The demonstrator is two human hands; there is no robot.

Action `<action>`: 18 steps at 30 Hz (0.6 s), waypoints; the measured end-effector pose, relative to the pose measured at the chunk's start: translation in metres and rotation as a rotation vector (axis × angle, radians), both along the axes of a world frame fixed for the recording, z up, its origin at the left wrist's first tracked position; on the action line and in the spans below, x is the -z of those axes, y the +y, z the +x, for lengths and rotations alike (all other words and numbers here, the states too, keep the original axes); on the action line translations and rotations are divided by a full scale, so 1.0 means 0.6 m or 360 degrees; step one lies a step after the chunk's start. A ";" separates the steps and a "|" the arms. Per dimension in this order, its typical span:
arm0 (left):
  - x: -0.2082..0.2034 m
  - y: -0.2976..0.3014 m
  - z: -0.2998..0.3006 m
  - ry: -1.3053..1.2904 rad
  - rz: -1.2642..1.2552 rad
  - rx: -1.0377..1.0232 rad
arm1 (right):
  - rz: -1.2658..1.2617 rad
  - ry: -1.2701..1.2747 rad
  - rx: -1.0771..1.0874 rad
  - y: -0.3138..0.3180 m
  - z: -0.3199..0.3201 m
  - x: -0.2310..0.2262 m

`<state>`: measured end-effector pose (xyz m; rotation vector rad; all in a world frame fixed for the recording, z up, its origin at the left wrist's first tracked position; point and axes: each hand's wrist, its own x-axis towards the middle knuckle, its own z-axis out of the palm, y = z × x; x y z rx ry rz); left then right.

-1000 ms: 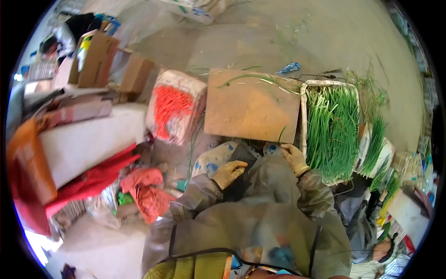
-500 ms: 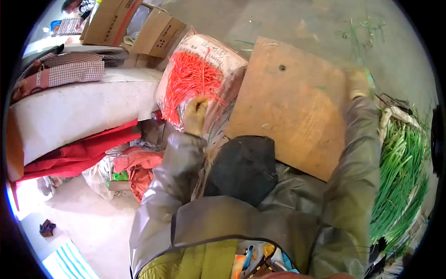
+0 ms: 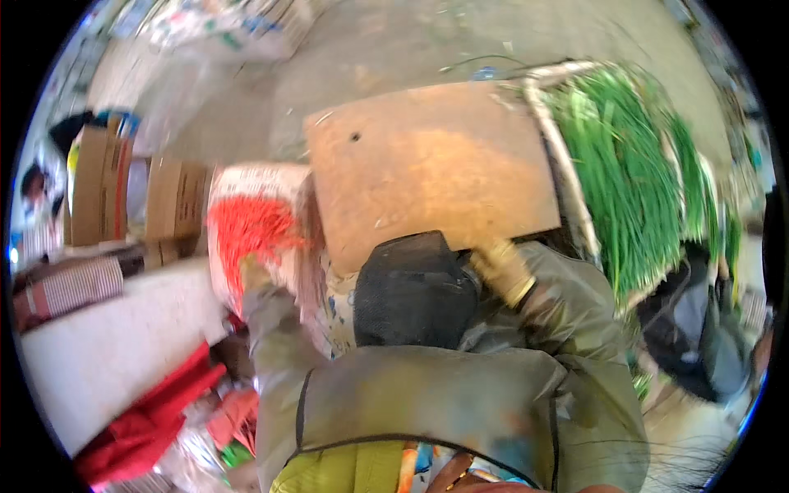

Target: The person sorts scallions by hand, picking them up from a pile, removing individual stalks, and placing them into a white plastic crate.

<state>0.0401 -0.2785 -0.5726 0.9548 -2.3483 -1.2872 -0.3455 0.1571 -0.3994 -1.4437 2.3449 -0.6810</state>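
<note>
Head view, the only one. Left hand (image 3: 256,275) at the lower edge of the red strings (image 3: 255,220), spread over a pale package (image 3: 275,182) left of the wooden surface (image 3: 436,164). Blurred; cannot tell the grip, strings pinched or merely touched. Right hand (image 3: 503,269) at the near right edge of the surface, perhaps touching, just beside a black cloth (image 3: 415,292) over the lap. Blurred too, fingers bent; cannot tell that grip, closed or loose.

Green stalks (image 3: 616,172) lengthwise in a pale crate (image 3: 569,177), right of the surface, apart from both hands.

Changed: half a second ago, right hand out at the far right of the wood; now drawn back toward the lap. Left hand over the lap a second ago, now at the strings. Green stems along the wood's far edge a second ago, now gone from there; small flecks left. Reads as loose bits brushed off, strings now within left reach.
</note>
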 end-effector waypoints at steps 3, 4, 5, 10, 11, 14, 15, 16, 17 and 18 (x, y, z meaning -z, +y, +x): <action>-0.145 -0.005 -0.090 0.0035 -0.0289 -0.0980 | -0.0183 -0.0063 0.0095 0.076 0.112 -0.023; -0.272 0.075 -0.172 -0.0027 -0.0658 -0.0773 | -0.0189 -0.0129 0.0148 0.090 0.129 -0.031; -0.393 0.147 -0.259 -0.0068 -0.1036 -0.0570 | -0.0187 -0.0178 0.0219 0.105 0.145 -0.037; -0.401 0.195 -0.536 0.0625 -0.0267 0.0337 | -0.0050 -0.0343 0.0108 0.125 0.125 -0.019; -0.355 0.196 -0.568 0.0546 -0.1757 0.0642 | -0.0056 -0.0338 0.0082 0.127 0.125 -0.026; -0.279 0.291 -0.689 -0.0162 -0.1502 0.0663 | 0.0068 -0.0262 0.0123 0.146 0.096 -0.059; -0.260 0.303 -0.693 -0.0279 -0.1429 0.0670 | 0.0059 -0.0251 0.0092 0.155 0.072 -0.081; -0.243 0.304 -0.696 -0.0393 -0.1351 0.0672 | -0.0071 -0.0258 0.0158 0.166 0.032 -0.099; -0.221 0.300 -0.703 -0.0391 -0.1357 0.0656 | -0.0199 -0.0268 0.0245 0.179 -0.014 -0.112; -0.197 0.290 -0.701 -0.0459 -0.1351 0.0690 | -0.0235 -0.0212 0.0388 0.193 -0.067 -0.125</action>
